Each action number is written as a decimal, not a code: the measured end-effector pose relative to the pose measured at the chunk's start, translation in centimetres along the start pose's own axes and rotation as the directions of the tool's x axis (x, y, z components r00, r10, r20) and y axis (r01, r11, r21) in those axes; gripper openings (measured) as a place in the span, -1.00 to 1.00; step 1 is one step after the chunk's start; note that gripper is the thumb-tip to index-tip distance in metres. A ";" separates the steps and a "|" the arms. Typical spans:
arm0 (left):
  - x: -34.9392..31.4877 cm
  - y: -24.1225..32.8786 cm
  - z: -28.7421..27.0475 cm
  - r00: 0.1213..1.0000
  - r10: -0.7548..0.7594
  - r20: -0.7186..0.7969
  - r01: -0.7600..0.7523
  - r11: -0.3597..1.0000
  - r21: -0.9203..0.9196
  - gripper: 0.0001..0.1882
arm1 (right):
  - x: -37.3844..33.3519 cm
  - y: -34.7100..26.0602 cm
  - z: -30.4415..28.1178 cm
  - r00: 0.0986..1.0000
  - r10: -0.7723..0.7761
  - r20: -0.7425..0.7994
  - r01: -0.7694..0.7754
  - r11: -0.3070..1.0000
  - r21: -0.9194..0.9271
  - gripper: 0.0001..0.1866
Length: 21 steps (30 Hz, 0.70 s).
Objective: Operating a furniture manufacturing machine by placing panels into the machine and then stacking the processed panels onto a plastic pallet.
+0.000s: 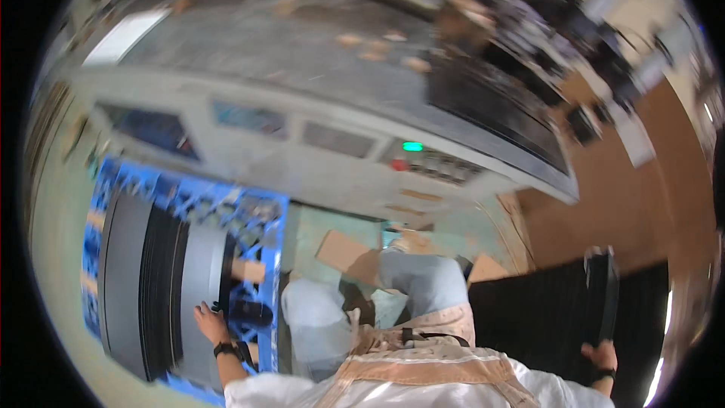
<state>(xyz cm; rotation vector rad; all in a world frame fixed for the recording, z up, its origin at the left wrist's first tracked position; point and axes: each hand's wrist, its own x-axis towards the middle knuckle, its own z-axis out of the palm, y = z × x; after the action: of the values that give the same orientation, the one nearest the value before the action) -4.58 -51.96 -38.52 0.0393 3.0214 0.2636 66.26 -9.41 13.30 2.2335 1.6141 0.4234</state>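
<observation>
My left hand [211,323] is at the lower left, its fingers spread over a grey panel [198,287] in a stack of long grey and black panels. A small dark thing shows beside its fingertips, too blurred to name. The stack lies on a blue plastic pallet [281,234]. Out to the right, my right hand [600,353] is closed round the near end of a long dark strip [604,295]. That strip lies along the top of a black ribbed stack [536,317], its far end looking pale and shiny.
Ahead stands a large grey machine [302,53] with a green light [412,146], a red button [398,165] and a dark screen [498,121]. Cardboard pieces [343,251] lie on the floor by my knees. A brown board surface [612,204] is at the right.
</observation>
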 end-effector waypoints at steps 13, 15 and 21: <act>-14.4 63.9 -29.6 -0.124 0.838 -0.532 -0.936 -0.277 -0.219 -0.45 | -4.4 -8.9 -2.7 0.717 -0.209 -0.665 0.447 0.870 0.209 -0.41; -12.3 70.4 -26.1 -0.114 0.816 -0.567 -0.986 -0.163 -0.036 -0.37 | -2.7 -12.1 -6.1 0.590 -0.290 -0.754 0.585 0.797 0.151 -0.51; -19.3 71.7 -25.1 -0.152 0.876 -0.457 -0.904 -0.310 -0.293 -0.27 | 7.0 -16.7 -13.4 0.346 -0.359 -0.867 0.835 0.539 0.110 -0.54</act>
<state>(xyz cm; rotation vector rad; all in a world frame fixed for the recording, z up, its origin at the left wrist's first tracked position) 13.03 13.63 0.58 2.4249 1.7940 1.2143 48.47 3.46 18.04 1.4289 3.2963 0.8302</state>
